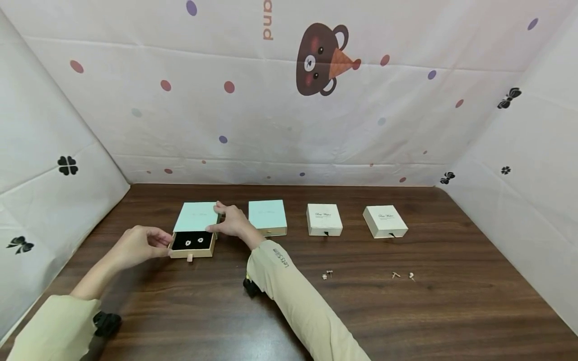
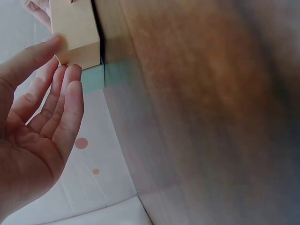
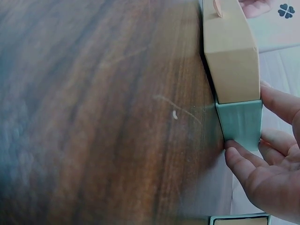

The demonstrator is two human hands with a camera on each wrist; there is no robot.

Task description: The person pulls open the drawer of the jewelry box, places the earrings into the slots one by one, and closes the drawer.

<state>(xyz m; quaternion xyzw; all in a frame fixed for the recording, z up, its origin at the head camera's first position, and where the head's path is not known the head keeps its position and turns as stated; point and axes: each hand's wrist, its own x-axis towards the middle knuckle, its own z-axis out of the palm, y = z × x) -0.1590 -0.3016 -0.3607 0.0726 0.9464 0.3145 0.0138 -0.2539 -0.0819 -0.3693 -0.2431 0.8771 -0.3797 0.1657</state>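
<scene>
A jewelry box with a light blue sleeve (image 1: 195, 215) stands at the left, its tan drawer (image 1: 191, 253) pulled partway out toward the front. Two small stud earrings (image 1: 200, 240) sit on the drawer's black pad (image 1: 180, 239). At the drawer's left side, my left hand (image 1: 137, 244) pinches its edge between thumb and fingers; the left wrist view shows the fingertips at the tan corner (image 2: 77, 54). My right hand (image 1: 236, 223) grips the sleeve's right side, thumb near its front edge and fingers farther back. The right wrist view shows these fingertips against the blue side (image 3: 240, 123).
Right of my right hand stands a second light blue box (image 1: 267, 214), closed. Two white boxes (image 1: 324, 219) (image 1: 386, 220) with black pull tabs follow farther right. In front of them lie loose earrings (image 1: 324, 276) and another pair of earrings (image 1: 396, 275). Behind the table rises a printed cloth (image 1: 271, 120).
</scene>
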